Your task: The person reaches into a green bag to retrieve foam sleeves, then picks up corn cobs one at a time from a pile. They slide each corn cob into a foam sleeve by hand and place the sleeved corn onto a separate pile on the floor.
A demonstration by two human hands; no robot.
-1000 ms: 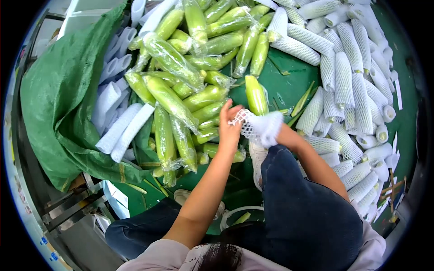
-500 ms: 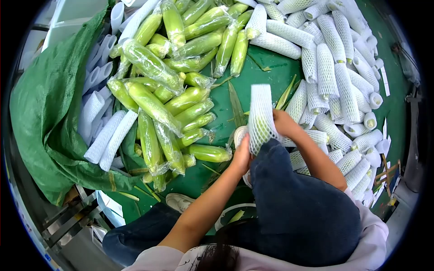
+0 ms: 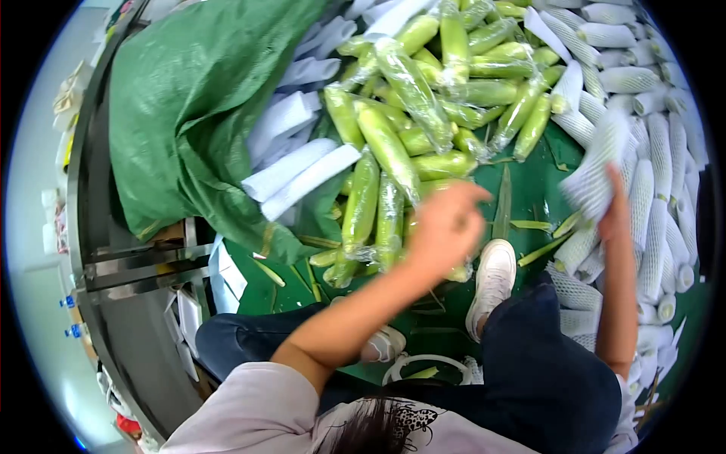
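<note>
My left hand [image 3: 450, 227], blurred by motion, reaches over the near edge of a heap of green corn cobs [image 3: 389, 147] in clear film. Its fingers are loosely apart, with nothing visible in them. On the other side, my right hand [image 3: 616, 204] has its fingers stretched out. Just left of those fingers a corn cob in a white foam net sleeve [image 3: 597, 170] is tilted and blurred, overlapping the pile of sleeved corn cobs [image 3: 658, 163] behind it.
A green woven sack [image 3: 189, 113] on the left spills loose white foam sleeves [image 3: 310, 178]. Leaf scraps [image 3: 503, 200] lie on the green floor. Between my legs stands a white-rimmed container [image 3: 427, 359], near my white shoe [image 3: 495, 284]. A metal frame [image 3: 144, 265] runs along the left.
My hands have parted: the left has let go of the sleeved cob and moved left over the film-wrapped corn. The right hand and that cob have moved right to the pile. The view has shifted left.
</note>
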